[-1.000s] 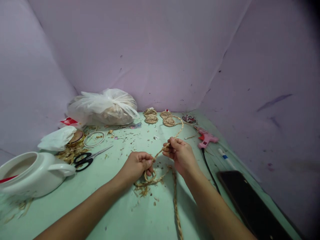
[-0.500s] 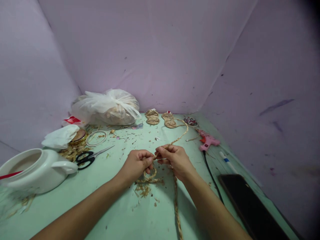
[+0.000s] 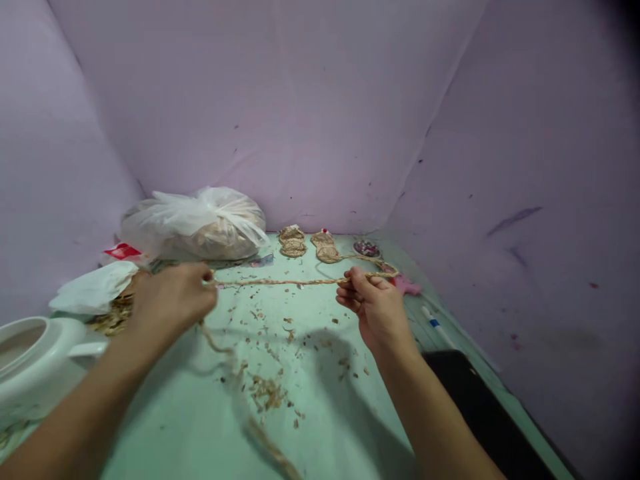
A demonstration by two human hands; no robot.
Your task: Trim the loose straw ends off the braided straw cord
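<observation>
Head camera view: our two hands stretch a length of braided cord (image 3: 280, 283) straight across the tabletop (image 3: 190, 433), amid purple walls (image 3: 290, 120). Our right hand (image 3: 377, 303) pinches the cord between thumb and fingers, the other fingers curled beneath. Our left hand (image 3: 175, 300) is blurred, but its fingers are closed and the line runs taut into its fingertips; we cannot make out the exact hold. From below that hand, a slack tail trails over the tabletop toward us, past scattered straw scraps (image 3: 270, 393).

Beyond the right hand, the cord loops beside a pink glue gun (image 3: 407, 286) and doubles back to the right-hand one of two woven sole-shaped pieces (image 3: 293, 241), where it appears to join; the joint is too small to confirm.

We judge the step in hand to be holding the braid out straight under light tension. The next move calls, in our view, for a steady right pinch, a gentle left pull that spares the far joint, and slack kept clear of the glue gun. A plastic bag (image 3: 210, 227) and a white pot (image 3: 45, 353) stand at left.
</observation>
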